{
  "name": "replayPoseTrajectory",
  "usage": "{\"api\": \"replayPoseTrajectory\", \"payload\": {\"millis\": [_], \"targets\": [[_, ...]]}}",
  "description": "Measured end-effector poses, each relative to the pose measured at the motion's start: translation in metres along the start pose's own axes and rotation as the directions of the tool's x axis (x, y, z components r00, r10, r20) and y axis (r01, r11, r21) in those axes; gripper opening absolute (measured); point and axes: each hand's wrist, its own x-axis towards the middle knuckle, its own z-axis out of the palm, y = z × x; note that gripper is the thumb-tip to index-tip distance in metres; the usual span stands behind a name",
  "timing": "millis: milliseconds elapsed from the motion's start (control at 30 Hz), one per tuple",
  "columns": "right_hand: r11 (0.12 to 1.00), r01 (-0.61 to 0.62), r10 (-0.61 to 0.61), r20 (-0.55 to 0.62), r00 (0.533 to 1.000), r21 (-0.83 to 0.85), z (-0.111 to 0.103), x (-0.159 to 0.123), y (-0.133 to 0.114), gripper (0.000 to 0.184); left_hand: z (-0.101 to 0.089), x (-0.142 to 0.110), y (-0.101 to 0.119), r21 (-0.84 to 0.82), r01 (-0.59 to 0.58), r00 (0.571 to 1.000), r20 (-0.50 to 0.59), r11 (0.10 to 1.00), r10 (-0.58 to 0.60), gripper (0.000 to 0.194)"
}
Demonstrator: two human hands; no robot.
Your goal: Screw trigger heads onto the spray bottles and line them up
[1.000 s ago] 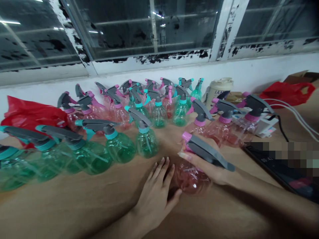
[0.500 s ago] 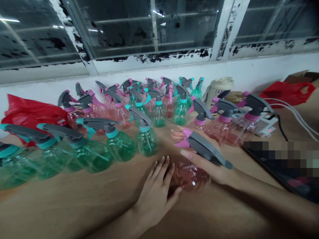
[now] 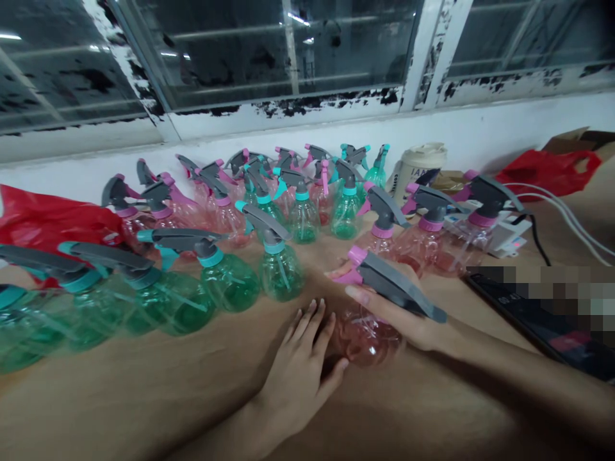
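Observation:
My right hand (image 3: 384, 301) is closed around the neck of a pink spray bottle (image 3: 368, 339), which stands on the wooden table (image 3: 230, 397). Its grey trigger head with a pink nozzle points away to the left, above my fingers. To the left of its base lies my left hand (image 3: 302, 365), fingers stretched out on the table and the thumb tip close to the bottle. Whether the thumb touches it I cannot tell. Beyond my left hand stands a green spray bottle (image 3: 281, 272) with a turquoise collar, the nearest of a row of green ones running left.
Several pink and green spray bottles stand along the wall, with a pink bottle (image 3: 480, 240) behind my right hand. A phone (image 3: 519, 320) lies at the right, near cables and a white power strip (image 3: 512, 234). Also there: a paper cup (image 3: 418, 173), red bags (image 3: 57, 218) at both sides.
The view has shifted slightly, so the background bottles appear a little farther left. Both hands and the held bottle stay almost where they were.

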Motion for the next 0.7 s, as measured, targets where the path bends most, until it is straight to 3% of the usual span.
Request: {"api": "replayPoseTrajectory", "payload": {"millis": [233,567,700], "targets": [[0.997,0.069,-0.070,0.022,0.997,0.027,-0.002,-0.001,0.004,0.020,0.000,0.000,0.000,0.032,-0.026,0.999,-0.033,0.999,0.027,0.054],[0.995,-0.003,-0.006,0.090,0.996,0.101,-0.002,-0.003,0.005,0.010,0.002,-0.001,-0.001,0.030,-0.031,0.998,-0.045,0.999,0.032,0.054],[0.998,-0.007,0.005,0.030,1.000,0.065,0.000,-0.004,0.004,0.006,0.003,-0.001,-0.001,0.021,-0.037,0.998,-0.049,0.999,0.038,0.056]]}}
